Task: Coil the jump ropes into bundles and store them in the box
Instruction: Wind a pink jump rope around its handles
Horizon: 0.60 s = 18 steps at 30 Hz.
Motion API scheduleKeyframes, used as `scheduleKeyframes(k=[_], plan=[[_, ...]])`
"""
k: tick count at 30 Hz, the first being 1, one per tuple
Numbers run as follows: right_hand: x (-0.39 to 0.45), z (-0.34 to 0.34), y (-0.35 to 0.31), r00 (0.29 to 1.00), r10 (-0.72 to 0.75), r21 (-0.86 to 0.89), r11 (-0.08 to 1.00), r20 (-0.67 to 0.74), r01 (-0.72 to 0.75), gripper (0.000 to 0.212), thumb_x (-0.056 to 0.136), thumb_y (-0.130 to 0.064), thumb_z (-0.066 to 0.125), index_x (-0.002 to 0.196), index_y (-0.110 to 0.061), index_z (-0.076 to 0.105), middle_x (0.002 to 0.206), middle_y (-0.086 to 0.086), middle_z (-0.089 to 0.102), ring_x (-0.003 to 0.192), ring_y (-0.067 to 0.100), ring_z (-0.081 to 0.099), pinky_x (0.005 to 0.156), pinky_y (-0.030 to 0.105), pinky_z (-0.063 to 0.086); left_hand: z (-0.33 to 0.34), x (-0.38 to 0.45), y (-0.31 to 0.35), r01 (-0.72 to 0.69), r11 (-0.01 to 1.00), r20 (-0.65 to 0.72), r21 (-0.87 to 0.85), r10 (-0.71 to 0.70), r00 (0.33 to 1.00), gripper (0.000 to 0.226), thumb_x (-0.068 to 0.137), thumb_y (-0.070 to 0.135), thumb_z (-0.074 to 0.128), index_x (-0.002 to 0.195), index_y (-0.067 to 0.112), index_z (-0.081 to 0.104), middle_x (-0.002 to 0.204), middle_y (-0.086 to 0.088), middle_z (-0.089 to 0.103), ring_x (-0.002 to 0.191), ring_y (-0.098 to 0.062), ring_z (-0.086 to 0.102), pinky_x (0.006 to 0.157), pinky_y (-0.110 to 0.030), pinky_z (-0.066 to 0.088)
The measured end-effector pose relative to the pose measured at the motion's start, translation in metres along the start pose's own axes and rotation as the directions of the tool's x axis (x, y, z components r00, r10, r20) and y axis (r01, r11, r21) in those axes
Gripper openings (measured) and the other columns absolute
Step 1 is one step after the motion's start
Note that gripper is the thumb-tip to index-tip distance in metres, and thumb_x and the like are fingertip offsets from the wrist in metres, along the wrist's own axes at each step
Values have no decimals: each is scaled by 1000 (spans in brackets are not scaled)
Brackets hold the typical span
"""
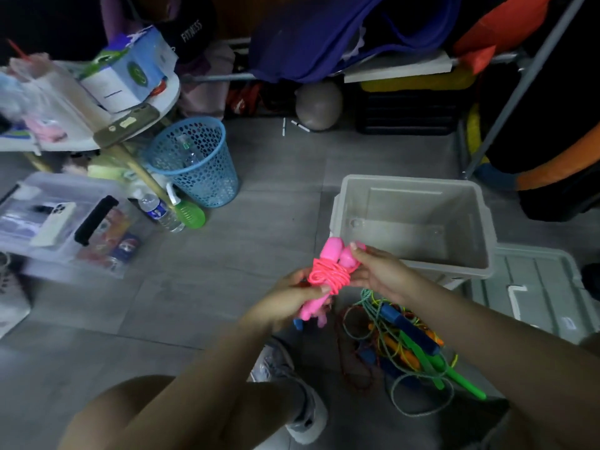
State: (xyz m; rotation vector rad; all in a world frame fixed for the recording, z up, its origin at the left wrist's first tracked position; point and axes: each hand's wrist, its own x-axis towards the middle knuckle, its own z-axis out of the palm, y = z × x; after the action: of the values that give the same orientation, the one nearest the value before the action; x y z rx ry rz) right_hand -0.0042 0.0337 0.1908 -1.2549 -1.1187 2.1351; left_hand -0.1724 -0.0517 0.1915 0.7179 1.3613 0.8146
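Pink rope (pixel 328 274) looks fully wrapped, both hands' fingers (pixel 324 290) pinching the bundle. Next it just needs dropping into the grey box (pixel 412 271); the tangled pile (pixel 406 339) waits.

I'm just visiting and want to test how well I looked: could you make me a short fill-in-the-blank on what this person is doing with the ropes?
1. Both hands hold a jump rope bundle coloured ____.
2. The grey box holds ____ ropes so far.
3. The tangled ropes lie on the ____.
4. The blue mesh basket holds a plastic ____.

Missing words: pink; no; floor; bottle
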Motion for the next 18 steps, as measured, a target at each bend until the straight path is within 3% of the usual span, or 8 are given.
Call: scheduleKeyframes(k=[2, 5, 9, 10, 13, 15, 18], plan=[[17, 9, 12, 999, 45, 40, 998, -10, -44, 34, 97, -19, 47, 125, 1, 51, 94, 11, 65, 78, 19, 64, 63, 24, 57, -4, 8, -18, 8, 1000, -48, -28, -9, 999, 12, 76, 9, 69, 86, 15, 68, 78, -19, 59, 61, -24, 57, 59, -32, 45], [48, 20, 35, 989, 96, 79, 993, -113, -87, 39, 93, -3, 52, 131, 3, 44, 101, 13, 63, 79, 19, 62, 62, 25, 55, -7, 28, -46, -13, 987, -205, -160, -20, 979, 23, 64, 13, 70, 84, 4, 62, 58, -13, 57, 46, -18, 53, 48, -26, 43], [77, 25, 81, 957, 240, -47, 967, -165, -251, 32, 97, -15, 50, 128, -10, 48, 106, 13, 60, 74, 16, 59, 64, 24, 47, -9, 61, -100, 13, 985, -331, -171, -70, 941, 63, 62, 23, 78, 107, -12, 52, 68, -13, 60, 55, -17, 55, 55, -24, 46], [83, 24, 96, 947, 270, -67, 956, -172, -285, 30, 97, -19, 48, 126, -13, 49, 105, 11, 60, 72, 15, 58, 62, 24, 45, -10, 69, -116, 45, 987, -342, -152, -96, 935, 62, 66, 24, 77, 109, -12, 51, 69, -14, 59, 53, -16, 55, 53, -23, 45], [101, 20, 135, 935, 303, -54, 947, -182, -317, 32, 97, -15, 48, 129, -11, 50, 114, 20, 62, 84, 24, 60, 65, 29, 48, -10, 91, -157, 132, 986, -414, -102, -163, 895, 18, 76, 31, 66, 90, 20, 64, 62, -3, 59, 49, -19, 59, 49, -22, 43], [113, 17, 154, 943, 275, -82, 952, -186, -294, 34, 97, -10, 48, 130, -10, 50, 115, 22, 61, 85, 26, 60, 68, 32, 51, -13, 104, -183, 183, 983, -463, -29, -175, 869, 35, 65, 47, 61, 89, 22, 68, 70, -5, 67, 64, -26, 63, 59, -31, 47], [134, 17, 173, 951, 206, -199, 947, -232, -253, 34, 95, -13, 53, 129, -19, 53, 110, 12, 64, 84, 24, 64, 77, 44, 55, -25, 132, -219, 235, 972, -528, 7, -196, 826, 45, 63, 48, 59, 98, 22, 68, 80, -12, 70, 68, -28, 64, 64, -37, 52]])
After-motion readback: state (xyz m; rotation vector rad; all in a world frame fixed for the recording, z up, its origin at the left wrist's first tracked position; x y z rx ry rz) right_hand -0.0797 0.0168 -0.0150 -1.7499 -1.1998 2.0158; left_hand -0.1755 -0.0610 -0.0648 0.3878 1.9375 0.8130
